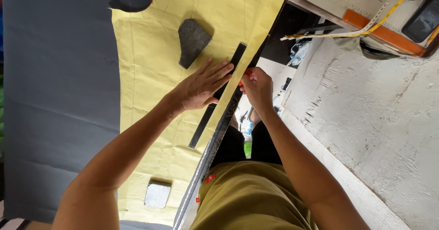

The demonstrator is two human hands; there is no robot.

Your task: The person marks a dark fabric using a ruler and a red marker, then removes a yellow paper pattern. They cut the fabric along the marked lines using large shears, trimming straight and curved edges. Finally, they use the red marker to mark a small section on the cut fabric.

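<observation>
Ruler (218, 92) runs lengthwise beside table edge | our left hand (201, 86) flat, spread, pressing it onto yellow paper (151, 60) | our right hand (257, 87) closed around red marker (246, 73) at ruler's edge

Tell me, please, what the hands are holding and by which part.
The left hand presses flat on the middle of the dark ruler. The right hand pinches a small red marking tool; where exactly cannot be told.

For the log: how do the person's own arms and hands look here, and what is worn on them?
Both arms are bare from the frame edge to the fingertips: no sleeves, gloves, watch or rings show. The left hand and right hand are bare too. An olive-green shirt with a small red mark and dark trousers show below.
</observation>
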